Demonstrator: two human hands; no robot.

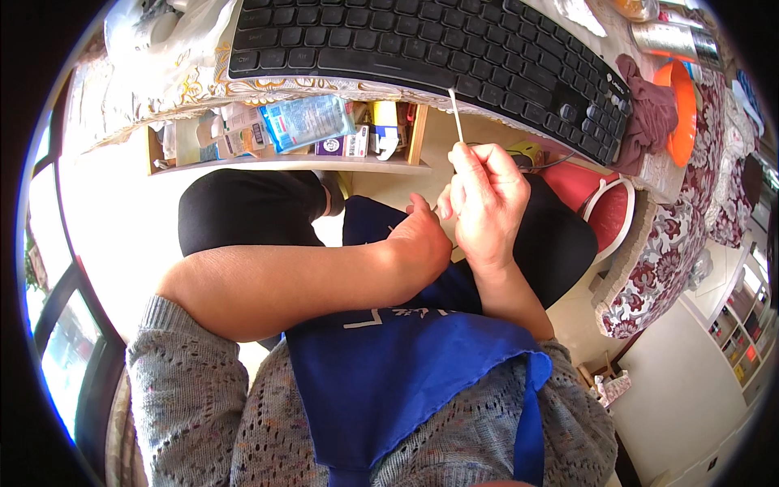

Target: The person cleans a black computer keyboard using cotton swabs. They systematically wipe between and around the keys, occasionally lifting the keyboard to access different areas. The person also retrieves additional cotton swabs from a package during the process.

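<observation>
My right hand (492,198) pinches a thin white cotton swab (457,115) between thumb and fingers. The swab points up, and its tip lies at the front edge of a black computer keyboard (389,61). My left hand (423,237) is beside the right one, over the lap, with its back turned up. Its fingertips are partly hidden, so whether it holds anything is not clear. A blue apron (408,365) with pale writing covers my front.
An open drawer (292,165) under the tabletop holds a blue wipes packet (309,123) and small boxes. At the right are a mauve cloth (648,115), an orange dish (677,109), a red bin (610,213) and a patterned seat cover (645,274). A clear plastic bag (195,36) lies left of the keyboard.
</observation>
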